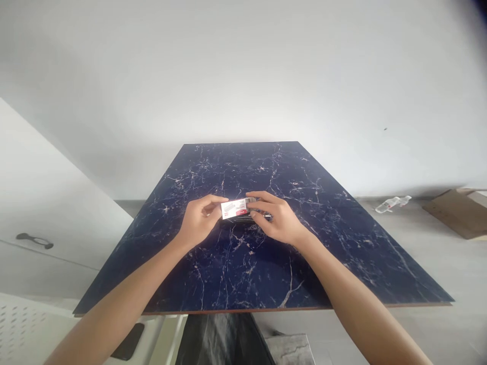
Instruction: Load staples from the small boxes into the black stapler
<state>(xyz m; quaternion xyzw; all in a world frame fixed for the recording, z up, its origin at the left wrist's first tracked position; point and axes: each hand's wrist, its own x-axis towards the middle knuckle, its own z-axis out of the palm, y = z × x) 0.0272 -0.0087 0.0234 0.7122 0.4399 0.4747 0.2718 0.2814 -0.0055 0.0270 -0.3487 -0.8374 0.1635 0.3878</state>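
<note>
A small white cardboard box (233, 208) with red patches and print is held up over the middle of the table, its printed face toward me. My left hand (200, 215) pinches its left end between thumb and fingers. At the right end, my right hand (279, 218) has its fingertips and thumb curled around the box, beside a dark part whose kind I cannot make out. Just below the box lies a dark item (243, 219) with pale lines, mostly hidden by the box and the right fingers.
The table (243, 274) has a dark blue marbled top and its far edge is near a white wall (243, 76). On the floor to the right are a clear plastic bottle (391, 204) and a brown cardboard box (456, 213). A white door or panel with a dark handle (34, 240) stands left.
</note>
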